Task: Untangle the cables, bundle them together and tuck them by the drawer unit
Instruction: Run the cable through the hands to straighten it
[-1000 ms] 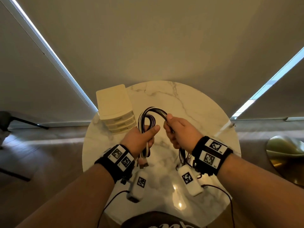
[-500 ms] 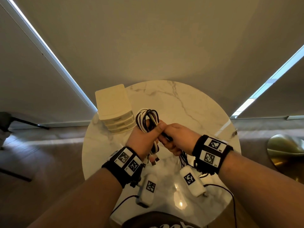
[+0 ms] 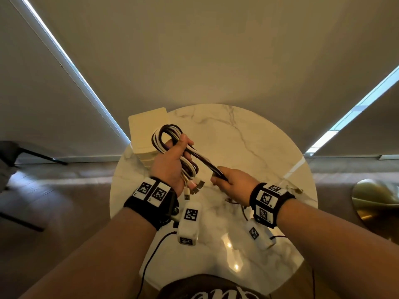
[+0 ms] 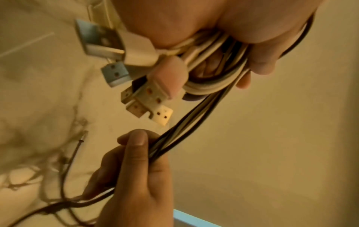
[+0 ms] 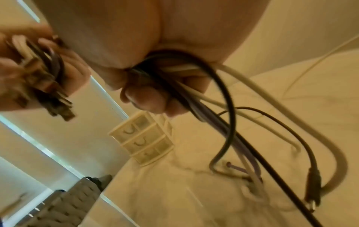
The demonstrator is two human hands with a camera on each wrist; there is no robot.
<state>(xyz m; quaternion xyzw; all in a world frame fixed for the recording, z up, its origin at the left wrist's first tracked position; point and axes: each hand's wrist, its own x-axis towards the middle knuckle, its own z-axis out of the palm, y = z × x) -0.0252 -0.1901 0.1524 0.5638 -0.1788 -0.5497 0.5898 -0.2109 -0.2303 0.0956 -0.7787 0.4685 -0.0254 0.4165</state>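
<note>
A bundle of black, white and purple cables [image 3: 166,137] is looped in my left hand [image 3: 172,160], which grips it above the round marble table [image 3: 248,134]. Several USB plugs [image 3: 195,186] [image 4: 136,86] hang below that hand. From it the strands [image 3: 207,162] run down right into my right hand [image 3: 228,182], which grips them in a fist [image 5: 155,98]. Loose cable ends [image 5: 310,193] trail below the right hand onto the table. The cream drawer unit [image 3: 144,128] [image 5: 143,139] stands at the table's back left, just behind the left hand.
The table's edge curves near my body. A grey ribbed object [image 5: 64,204] lies beyond the table's left side, in the right wrist view. A gold round object [image 3: 377,199] sits on the floor at the right. White tagged sensor boxes [image 3: 190,223] hang under both wrists.
My hands have drawn apart: the left rose toward the drawer unit with the loop, the right slid down and right along the strands, which now stretch between them.
</note>
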